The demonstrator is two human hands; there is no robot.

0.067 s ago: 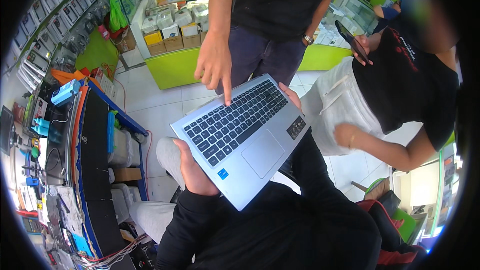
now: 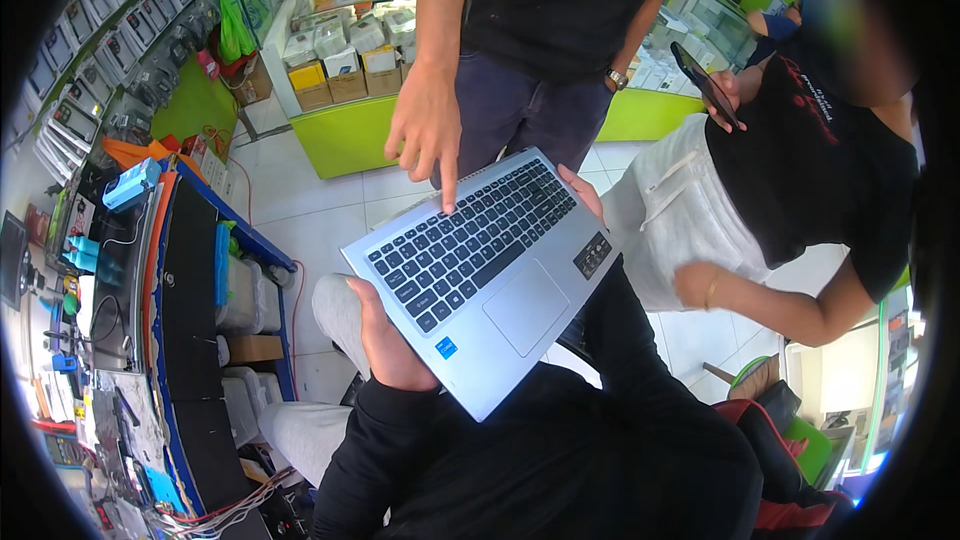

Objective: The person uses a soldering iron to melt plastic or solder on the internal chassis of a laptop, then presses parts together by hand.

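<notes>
I hold a silver laptop base (image 2: 500, 295) with a dark keyboard, tilted, in front of my chest. My left hand (image 2: 388, 345) grips its left edge from below, thumb on top near the front corner. My right hand (image 2: 583, 192) supports the far right edge; only its fingertips show past the rim. A standing person in a black shirt presses an index finger (image 2: 447, 202) onto the top row of keys. The laptop's screen is out of sight.
A second person (image 2: 800, 170) in black stands at right holding a phone (image 2: 708, 88). A cluttered workbench (image 2: 190, 280) with tools and cables runs along my left. Green counters with boxed goods (image 2: 345, 65) stand behind. White tiled floor lies between.
</notes>
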